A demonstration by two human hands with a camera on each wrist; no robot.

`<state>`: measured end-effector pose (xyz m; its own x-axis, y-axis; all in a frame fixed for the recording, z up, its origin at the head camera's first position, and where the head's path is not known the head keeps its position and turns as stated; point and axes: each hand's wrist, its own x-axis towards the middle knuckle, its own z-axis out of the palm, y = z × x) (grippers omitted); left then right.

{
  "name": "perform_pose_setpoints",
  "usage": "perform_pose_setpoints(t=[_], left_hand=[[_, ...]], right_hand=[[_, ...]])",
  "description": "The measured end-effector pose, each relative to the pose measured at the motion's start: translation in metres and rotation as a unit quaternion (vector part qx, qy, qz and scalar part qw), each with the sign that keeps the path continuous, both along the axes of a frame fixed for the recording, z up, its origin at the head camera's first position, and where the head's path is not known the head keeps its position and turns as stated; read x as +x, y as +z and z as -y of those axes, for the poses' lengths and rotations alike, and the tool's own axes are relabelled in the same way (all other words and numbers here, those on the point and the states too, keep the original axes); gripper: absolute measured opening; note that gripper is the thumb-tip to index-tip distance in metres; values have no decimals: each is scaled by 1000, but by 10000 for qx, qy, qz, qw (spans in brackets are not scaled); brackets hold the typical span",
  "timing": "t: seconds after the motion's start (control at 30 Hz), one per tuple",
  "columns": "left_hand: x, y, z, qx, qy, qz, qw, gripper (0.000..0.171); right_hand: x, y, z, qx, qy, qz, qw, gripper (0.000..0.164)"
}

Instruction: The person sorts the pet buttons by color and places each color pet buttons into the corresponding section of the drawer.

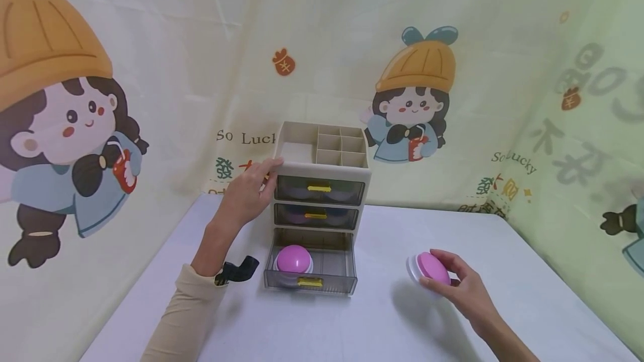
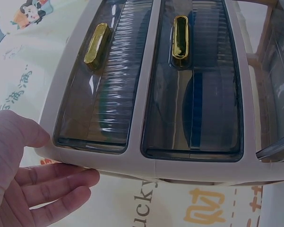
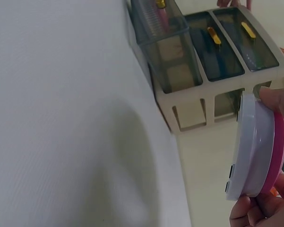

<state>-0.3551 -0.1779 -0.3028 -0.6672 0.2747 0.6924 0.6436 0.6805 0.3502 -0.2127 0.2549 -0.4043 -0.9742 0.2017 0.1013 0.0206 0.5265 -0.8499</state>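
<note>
A beige desktop drawer organizer (image 1: 327,171) stands on the table with its bottom drawer (image 1: 334,255) pulled out. Inside that drawer, at its left, sits a pink dome button (image 1: 294,259) on a white base. My left hand (image 1: 246,191) grips the organizer's upper left edge; in the left wrist view its thumb lies at the front and the fingers reach along the side. To the right, my right hand (image 1: 470,293) holds a second pink dome button (image 1: 434,268) above the table, tilted, thumb and fingers on opposite sides of its rim. Its white base (image 3: 248,146) shows side-on in the right wrist view.
Two closed smoky drawers with yellow handles (image 1: 319,188) hold dark, partly visible items. On top of the organizer is a divided tray (image 1: 299,152). The white table (image 1: 382,328) ends at a printed cloth backdrop (image 1: 322,94). A black strap end (image 1: 241,270) juts from my left wrist.
</note>
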Motion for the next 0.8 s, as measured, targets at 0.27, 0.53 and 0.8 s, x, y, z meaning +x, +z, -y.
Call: perform_pose_setpoints(t=[0.27, 0.53, 0.8], left_hand=[[0, -1, -1, 33, -4, -29, 10000, 39], [-2, -2, -1, 21, 0, -91, 10000, 39], [-3, -3, -2, 22, 1, -59, 10000, 39]], right_hand=[[-8, 4, 15, -199, 292, -200, 9992, 69], [-11, 9, 20, 380, 562, -634, 9957, 72], [-15, 14, 24, 534, 760, -846, 9921, 72]])
